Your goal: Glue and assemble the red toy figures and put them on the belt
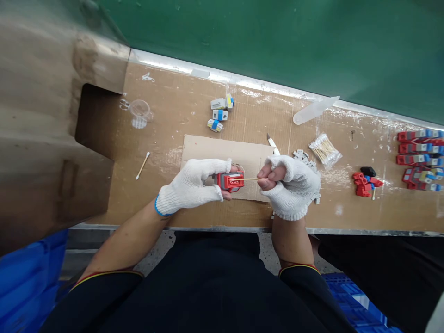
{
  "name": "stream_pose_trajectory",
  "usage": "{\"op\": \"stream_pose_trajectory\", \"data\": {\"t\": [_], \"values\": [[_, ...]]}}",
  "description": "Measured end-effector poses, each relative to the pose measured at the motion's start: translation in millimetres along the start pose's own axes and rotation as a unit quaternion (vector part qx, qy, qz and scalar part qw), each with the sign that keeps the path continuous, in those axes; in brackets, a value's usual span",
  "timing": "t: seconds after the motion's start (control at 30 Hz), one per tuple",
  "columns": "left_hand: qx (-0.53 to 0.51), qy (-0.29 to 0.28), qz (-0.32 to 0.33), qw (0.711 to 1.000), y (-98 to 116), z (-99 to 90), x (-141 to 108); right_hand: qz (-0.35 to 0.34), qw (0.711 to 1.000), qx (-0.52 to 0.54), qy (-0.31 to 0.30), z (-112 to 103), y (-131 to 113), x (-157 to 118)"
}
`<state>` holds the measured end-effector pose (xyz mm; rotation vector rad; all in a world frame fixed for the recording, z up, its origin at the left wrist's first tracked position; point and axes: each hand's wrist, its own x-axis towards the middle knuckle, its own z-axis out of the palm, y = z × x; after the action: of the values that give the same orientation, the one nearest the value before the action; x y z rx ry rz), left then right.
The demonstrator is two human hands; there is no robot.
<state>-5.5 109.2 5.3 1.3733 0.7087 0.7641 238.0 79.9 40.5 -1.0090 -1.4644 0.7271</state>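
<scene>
Green surface beyond cardboard-topped bench; grey floor below.

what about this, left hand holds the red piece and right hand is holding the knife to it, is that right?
Not quite: the head view shows the right hand holding a thin stick to the red piece. The knife lies beyond that hand.

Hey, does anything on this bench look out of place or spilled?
Mildly, yes: a lone cotton swab lies at the left, well apart from the bag of swabs at the right. Small grey pieces also lie in a loose jumble by the right hand. I see no clear damage.
</scene>
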Motion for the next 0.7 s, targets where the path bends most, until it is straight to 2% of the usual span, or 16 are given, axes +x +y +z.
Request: {"op": "stream_pose_trajectory", "data": {"t": [0.3, 0.7], "values": [[0.059, 0.016, 0.016, 0.998, 5, -0.6, 2, -0.057, 0.998, -0.016, -0.009, 1, -4, 6], [0.143, 0.04, 0.041, 0.988, 12, -3.9, 3, -0.065, 0.995, -0.073, -0.004, -2, -2, 4]]}}
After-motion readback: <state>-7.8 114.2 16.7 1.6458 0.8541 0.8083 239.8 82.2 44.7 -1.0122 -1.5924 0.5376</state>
